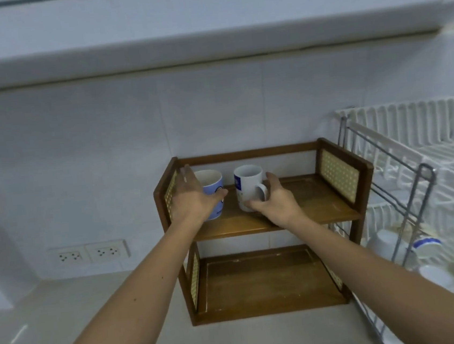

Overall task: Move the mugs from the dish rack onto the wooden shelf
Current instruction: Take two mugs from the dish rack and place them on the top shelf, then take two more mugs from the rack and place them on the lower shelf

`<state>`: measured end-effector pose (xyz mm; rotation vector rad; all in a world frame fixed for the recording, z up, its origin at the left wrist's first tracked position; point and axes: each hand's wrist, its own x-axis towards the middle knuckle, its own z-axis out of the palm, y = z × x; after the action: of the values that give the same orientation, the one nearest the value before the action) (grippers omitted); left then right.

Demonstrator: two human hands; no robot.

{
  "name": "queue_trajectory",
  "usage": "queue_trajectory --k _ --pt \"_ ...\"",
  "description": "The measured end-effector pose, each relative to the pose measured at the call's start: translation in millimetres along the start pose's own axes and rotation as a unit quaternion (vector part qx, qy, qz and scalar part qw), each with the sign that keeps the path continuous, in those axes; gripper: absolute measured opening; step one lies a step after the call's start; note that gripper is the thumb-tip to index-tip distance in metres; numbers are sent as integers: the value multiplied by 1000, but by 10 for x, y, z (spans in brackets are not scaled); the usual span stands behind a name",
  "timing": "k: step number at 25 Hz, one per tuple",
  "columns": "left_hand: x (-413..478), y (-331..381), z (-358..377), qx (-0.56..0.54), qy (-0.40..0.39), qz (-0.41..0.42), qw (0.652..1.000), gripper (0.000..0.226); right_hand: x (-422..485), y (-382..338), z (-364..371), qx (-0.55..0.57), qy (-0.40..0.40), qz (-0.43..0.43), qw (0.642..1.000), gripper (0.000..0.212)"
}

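Wooden shelf (319,204), left hand (192,198) open beside blue mug (212,186), right hand (274,203) loosely cupping white mug (249,186)

Two wall sockets (89,254), tiled wall (106,156), pale countertop (67,314)

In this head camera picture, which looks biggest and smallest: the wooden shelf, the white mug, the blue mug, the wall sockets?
1. wooden shelf, by far.
2. wall sockets, taken as a pair.
3. white mug and blue mug: they look alike, and hands partly cover both, so I won't rank them.
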<state>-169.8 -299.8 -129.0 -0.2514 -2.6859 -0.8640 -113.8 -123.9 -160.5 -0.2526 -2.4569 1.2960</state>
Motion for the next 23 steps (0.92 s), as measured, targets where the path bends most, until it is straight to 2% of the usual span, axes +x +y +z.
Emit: queue_trajectory --k 3,5,8,10,12,14,16,18,20,21,23 --pt "-424 131 -35 10 114 147 983 65 -474 31 -253 -36 64 -36 997 74" --pt "-811 272 49 -42 133 250 958 50 -939 168 -490 -22 106 -89 990 60" --pt "-1367 539 250 -111 93 371 917 38 -1635 470 -895 15 157 -138 978 30" --pt "-1698 756 428 -144 55 447 881 31 -1984 733 -1221 -21 188 -139 972 18" --pt "-1962 970 626 -182 6 508 842 27 -2151 1056 -1547 -79 209 -100 970 13" --pt "-2161 1211 866 -203 -48 546 811 25 -2178 1400 -1870 -112 208 -12 972 23" --pt "-2278 1445 1137 -179 -108 562 800 25 -2083 1756 -2155 -176 186 63 965 20" --pt "-2326 1668 1416 -97 -158 572 799 31 -1913 2109 -2414 -264 124 111 950 21" --pt "-2322 1887 1708 41 -127 610 781 40 -1712 2392 -2625 -365 20 152 918 38" --pt "-2306 1983 1841 127 -96 637 755 44 -1609 2503 -2701 -423 -38 158 891 48" --pt "-2264 2148 2076 301 -89 673 670 56 -1422 2694 -2804 -529 -137 129 828 67"
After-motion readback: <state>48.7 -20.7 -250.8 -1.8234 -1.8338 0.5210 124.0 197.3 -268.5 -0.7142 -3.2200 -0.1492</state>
